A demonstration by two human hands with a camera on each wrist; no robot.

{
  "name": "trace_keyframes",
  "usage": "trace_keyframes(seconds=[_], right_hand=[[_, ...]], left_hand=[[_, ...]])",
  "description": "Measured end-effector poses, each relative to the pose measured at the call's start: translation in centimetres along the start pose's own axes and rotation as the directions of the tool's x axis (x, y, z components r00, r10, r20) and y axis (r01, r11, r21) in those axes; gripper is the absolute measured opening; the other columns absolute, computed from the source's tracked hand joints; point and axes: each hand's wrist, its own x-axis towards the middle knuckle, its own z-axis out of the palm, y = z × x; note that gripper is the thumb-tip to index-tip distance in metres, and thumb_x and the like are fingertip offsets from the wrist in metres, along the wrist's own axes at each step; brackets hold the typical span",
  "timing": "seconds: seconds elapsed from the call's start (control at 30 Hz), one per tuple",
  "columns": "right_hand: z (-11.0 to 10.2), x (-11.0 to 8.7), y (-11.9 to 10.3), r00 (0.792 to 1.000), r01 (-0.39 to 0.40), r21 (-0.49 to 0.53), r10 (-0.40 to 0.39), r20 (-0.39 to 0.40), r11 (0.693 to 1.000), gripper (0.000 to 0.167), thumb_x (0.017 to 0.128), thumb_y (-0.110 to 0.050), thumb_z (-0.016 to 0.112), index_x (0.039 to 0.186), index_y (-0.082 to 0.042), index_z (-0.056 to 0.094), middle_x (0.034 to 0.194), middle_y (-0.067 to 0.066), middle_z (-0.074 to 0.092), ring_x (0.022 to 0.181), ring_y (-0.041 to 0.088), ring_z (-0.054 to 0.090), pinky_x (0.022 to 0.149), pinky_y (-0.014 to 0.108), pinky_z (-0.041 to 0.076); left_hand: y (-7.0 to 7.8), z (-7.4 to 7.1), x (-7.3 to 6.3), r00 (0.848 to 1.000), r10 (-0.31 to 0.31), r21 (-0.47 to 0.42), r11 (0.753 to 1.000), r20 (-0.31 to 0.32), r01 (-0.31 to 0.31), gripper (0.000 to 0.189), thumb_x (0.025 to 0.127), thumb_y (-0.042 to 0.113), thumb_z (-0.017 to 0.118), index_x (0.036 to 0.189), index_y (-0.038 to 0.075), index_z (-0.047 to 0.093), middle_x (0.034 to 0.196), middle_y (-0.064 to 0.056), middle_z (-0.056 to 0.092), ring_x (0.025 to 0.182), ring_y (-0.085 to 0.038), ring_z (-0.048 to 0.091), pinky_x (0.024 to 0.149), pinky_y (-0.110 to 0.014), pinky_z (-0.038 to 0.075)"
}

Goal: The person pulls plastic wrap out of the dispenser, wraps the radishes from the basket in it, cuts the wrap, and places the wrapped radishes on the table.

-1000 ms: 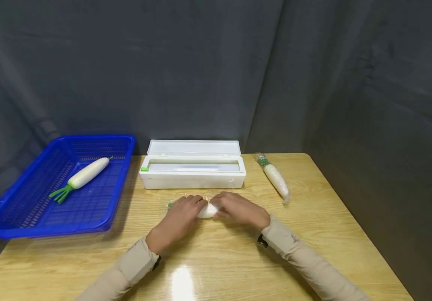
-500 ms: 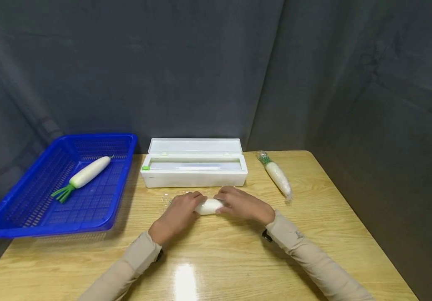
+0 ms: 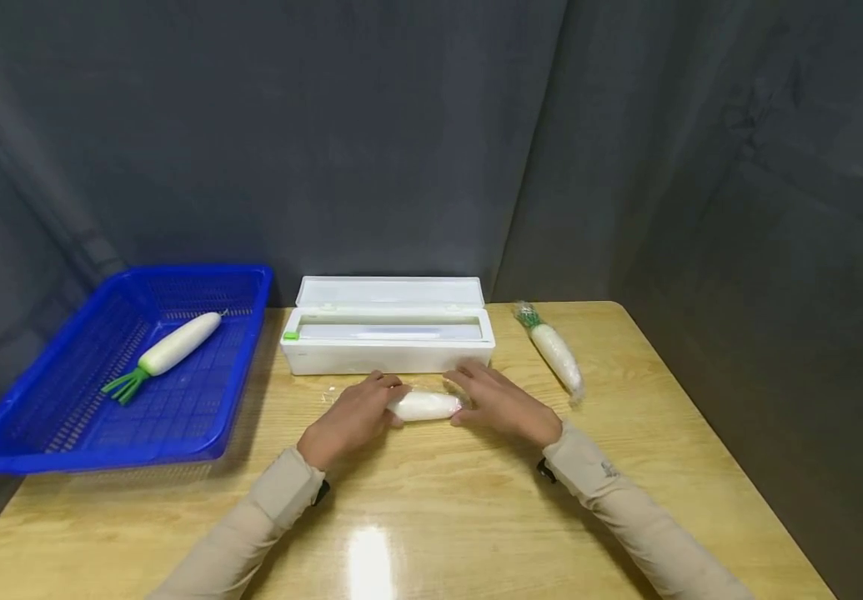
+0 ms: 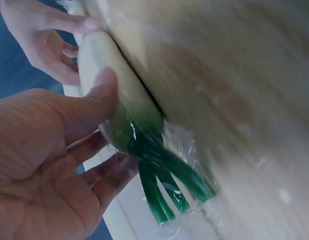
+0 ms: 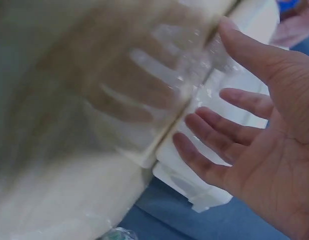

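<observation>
A white radish with a green top (image 4: 132, 95), wrapped in clear film (image 4: 187, 137), lies crosswise in front of a white film dispenser box (image 3: 386, 358). My left hand (image 3: 354, 417) grips its leafy end, thumb on the near side and fingers around the far side. Green stalks (image 4: 162, 185) poke out past those fingers under the film. At the other end, my right hand (image 3: 504, 404) has its fingers spread and relaxed. Loose crumpled film (image 5: 194, 62) lies between its thumb and fingers in the right wrist view.
The dispenser's lid (image 3: 389, 292) stands raised at the back. To the left, a blue basket (image 3: 239, 392) holds an unwrapped radish (image 3: 179, 343). Another wrapped radish (image 3: 554, 358) lies on the right of the wooden table (image 3: 461, 517). Dark curtains (image 3: 371, 133) enclose the back and sides.
My hands have moved apart, the right one shifting rightward and its fingers loosening from the radish. More of the white root shows between them. Basket and box stay put.
</observation>
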Motion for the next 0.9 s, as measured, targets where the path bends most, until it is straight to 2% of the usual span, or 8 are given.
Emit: trace_keyframes(seconds=[0.13, 0.23, 0.33, 0.43, 0.5, 0.6, 0.73, 0.9], right_hand=[[1.1, 0.1, -0.4, 0.992, 0.083, -0.071, -0.090, -0.090, 0.994, 0.067, 0.089, -0.031, 0.085, 0.142, -0.001, 0.059, 0.137, 0.016, 0.057, 0.124, 0.032, 0.058, 0.101, 0.050, 0.052], [1.6, 0.6, -1.0, 0.981, 0.130, -0.103, -0.143, -0.133, 0.986, 0.064, 0.090, -0.030, 0.083, 0.142, -0.003, 0.058, 0.134, 0.013, 0.060, 0.119, 0.028, 0.062, 0.098, 0.046, 0.054], [2.0, 1.1, -1.5, 0.971, 0.171, -0.143, -0.191, -0.142, 0.975, 0.053, 0.095, -0.025, 0.079, 0.139, -0.004, 0.058, 0.127, 0.010, 0.063, 0.112, 0.025, 0.064, 0.096, 0.041, 0.054], [2.1, 1.5, -1.5, 0.969, 0.181, -0.170, -0.205, -0.140, 0.969, 0.041, 0.099, -0.019, 0.075, 0.134, -0.003, 0.061, 0.121, 0.009, 0.065, 0.107, 0.023, 0.065, 0.093, 0.038, 0.055], [2.1, 1.6, -1.5, 0.973, 0.166, -0.170, -0.190, -0.133, 0.971, 0.038, 0.100, -0.017, 0.072, 0.133, -0.001, 0.062, 0.120, 0.010, 0.066, 0.106, 0.024, 0.065, 0.093, 0.038, 0.055], [1.9, 1.6, -1.6, 0.977, 0.151, -0.155, -0.171, -0.125, 0.976, 0.039, 0.101, -0.016, 0.070, 0.135, 0.003, 0.063, 0.120, 0.013, 0.068, 0.104, 0.026, 0.067, 0.092, 0.039, 0.056], [1.6, 2.0, -1.8, 0.982, 0.138, -0.158, -0.156, -0.107, 0.978, 0.039, 0.102, -0.013, 0.069, 0.136, 0.004, 0.063, 0.117, 0.014, 0.071, 0.100, 0.026, 0.069, 0.086, 0.038, 0.058], [1.4, 2.5, -1.7, 0.984, 0.143, -0.146, -0.156, -0.084, 0.979, 0.030, 0.103, -0.008, 0.066, 0.130, 0.004, 0.064, 0.111, 0.014, 0.070, 0.098, 0.026, 0.070, 0.083, 0.037, 0.057]], left_hand=[[-0.3, 0.2, -0.2, 0.997, 0.068, 0.102, 0.993, -0.021, -0.066, 0.034, 0.092, 0.021, 0.079, 0.118, 0.004, 0.069, 0.116, -0.010, 0.062, 0.101, -0.027, 0.057, 0.080, -0.035, 0.054], [-0.3, 0.0, -0.1, 0.995, 0.092, 0.133, 0.987, -0.026, -0.088, 0.027, 0.092, 0.021, 0.078, 0.113, 0.006, 0.068, 0.109, -0.008, 0.055, 0.094, -0.023, 0.052, 0.074, -0.031, 0.049], [-0.3, -0.1, 0.4, 0.996, 0.085, 0.132, 0.988, -0.040, -0.079, 0.030, 0.092, 0.018, 0.079, 0.117, 0.003, 0.070, 0.106, -0.008, 0.057, 0.089, -0.022, 0.053, 0.072, -0.031, 0.050], [-0.3, 0.1, 1.0, 0.993, 0.056, 0.118, 0.992, -0.100, -0.044, 0.042, 0.089, 0.017, 0.081, 0.126, 0.001, 0.070, 0.097, -0.008, 0.064, 0.077, -0.019, 0.057, 0.067, -0.031, 0.051], [-0.3, 0.2, 1.2, 0.986, 0.035, 0.082, 0.996, -0.163, -0.022, 0.041, 0.086, 0.016, 0.083, 0.123, 0.003, 0.071, 0.087, -0.006, 0.066, 0.066, -0.015, 0.055, 0.059, -0.029, 0.049], [-0.2, 0.4, 1.3, 0.977, 0.010, 0.018, 1.000, -0.215, -0.006, 0.036, 0.086, 0.014, 0.082, 0.119, 0.005, 0.069, 0.082, -0.006, 0.072, 0.060, -0.014, 0.056, 0.054, -0.027, 0.047], [0.0, 0.7, 1.1, 0.968, -0.008, 0.021, 1.000, -0.249, 0.014, 0.022, 0.089, 0.010, 0.081, 0.106, 0.005, 0.069, 0.092, -0.007, 0.074, 0.073, -0.020, 0.067, 0.060, -0.031, 0.054], [0.3, 1.2, 0.8, 0.965, 0.012, 0.156, 0.987, -0.262, 0.030, 0.024, 0.085, -0.003, 0.082, 0.107, 0.001, 0.071, 0.104, -0.011, 0.068, 0.093, -0.029, 0.067, 0.072, -0.038, 0.060]])
